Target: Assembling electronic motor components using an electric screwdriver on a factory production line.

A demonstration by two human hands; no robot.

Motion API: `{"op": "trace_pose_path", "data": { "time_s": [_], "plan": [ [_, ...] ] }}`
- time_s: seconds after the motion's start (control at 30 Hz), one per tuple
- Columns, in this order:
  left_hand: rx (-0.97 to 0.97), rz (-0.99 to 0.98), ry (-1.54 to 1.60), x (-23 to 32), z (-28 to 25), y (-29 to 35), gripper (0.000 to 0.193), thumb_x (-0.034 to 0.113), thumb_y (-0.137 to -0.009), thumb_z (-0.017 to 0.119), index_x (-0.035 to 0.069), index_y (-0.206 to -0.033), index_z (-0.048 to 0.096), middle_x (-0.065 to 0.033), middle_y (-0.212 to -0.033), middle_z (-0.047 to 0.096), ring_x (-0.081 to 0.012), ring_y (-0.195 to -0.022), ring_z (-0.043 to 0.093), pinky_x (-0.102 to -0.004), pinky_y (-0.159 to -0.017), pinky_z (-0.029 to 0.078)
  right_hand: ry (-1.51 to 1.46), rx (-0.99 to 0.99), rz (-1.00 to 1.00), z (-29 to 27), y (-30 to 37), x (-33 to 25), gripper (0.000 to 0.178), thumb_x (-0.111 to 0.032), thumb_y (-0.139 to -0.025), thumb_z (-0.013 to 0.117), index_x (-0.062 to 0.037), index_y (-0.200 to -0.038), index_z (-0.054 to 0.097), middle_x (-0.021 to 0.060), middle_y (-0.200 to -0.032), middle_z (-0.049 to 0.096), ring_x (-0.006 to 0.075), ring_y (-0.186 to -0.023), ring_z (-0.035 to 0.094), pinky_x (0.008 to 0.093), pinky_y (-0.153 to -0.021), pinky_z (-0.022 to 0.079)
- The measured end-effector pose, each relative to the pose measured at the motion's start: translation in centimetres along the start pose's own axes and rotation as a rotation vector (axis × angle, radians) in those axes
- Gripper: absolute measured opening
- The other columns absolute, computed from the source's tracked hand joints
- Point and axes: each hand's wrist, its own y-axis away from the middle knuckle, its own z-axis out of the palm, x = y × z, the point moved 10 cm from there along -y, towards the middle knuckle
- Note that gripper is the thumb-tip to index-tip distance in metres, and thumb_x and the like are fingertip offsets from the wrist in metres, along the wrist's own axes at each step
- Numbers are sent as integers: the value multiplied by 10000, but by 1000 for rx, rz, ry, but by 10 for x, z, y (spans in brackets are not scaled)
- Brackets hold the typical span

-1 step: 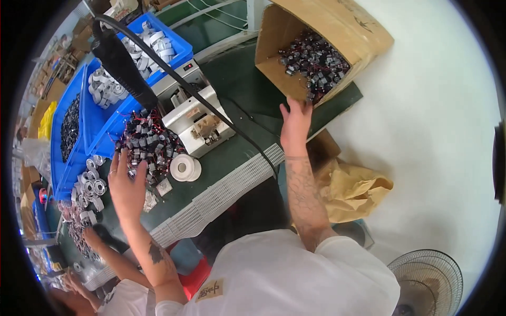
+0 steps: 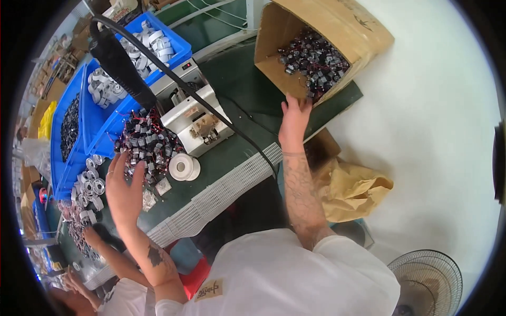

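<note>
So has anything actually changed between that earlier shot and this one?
Nothing visibly changed. The left hand is raised, open, beside the pile of small dark parts on the green table, holding nothing. The right hand rests at the lower edge of the tipped cardboard box. The tape roll and the grey machine sit as before.

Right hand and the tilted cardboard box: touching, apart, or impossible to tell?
Touching. The head view shows the right hand with fingertips pressed against the lower front edge of the cardboard box.
</note>
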Motion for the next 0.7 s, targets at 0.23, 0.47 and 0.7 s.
{"op": "trace_pose_path", "data": {
  "time_s": [0.23, 0.47, 0.7],
  "plan": [
    [-371, 676, 620, 230, -21, 27, 307, 134, -798, 681, -5, -1070, 648, -185, -1028, 668, -355, -952, 637, -378, -845, 489, 19, 254, -126, -14, -41, 13, 690, -223, -892, 630, 79, -1403, 278, 218, -1409, 373, 276, -1285, 404, 374, -1071, 341],
    [-323, 675, 341, 363, 123, -89, 414, 273, -786, 597, -18, -1078, 635, -236, -953, 664, -386, -911, 646, -422, -825, 516, -450, 48, 63, -10, -102, 53, 597, -390, -978, 463, -54, -1446, 307, 116, -1462, 333, 247, -1305, 393, 368, -1046, 377],
    [-492, 241, 270, 386, 265, -169, 683, 506, -813, 606, 77, -1335, 508, -184, -1416, 435, -389, -1334, 364, -529, -1044, 363, -486, 303, 190, -19, -102, 33, 786, -648, -856, 511, -193, -1450, 270, 71, -1503, 269, 302, -1376, 293, 553, -1009, 368]
  ]
}}
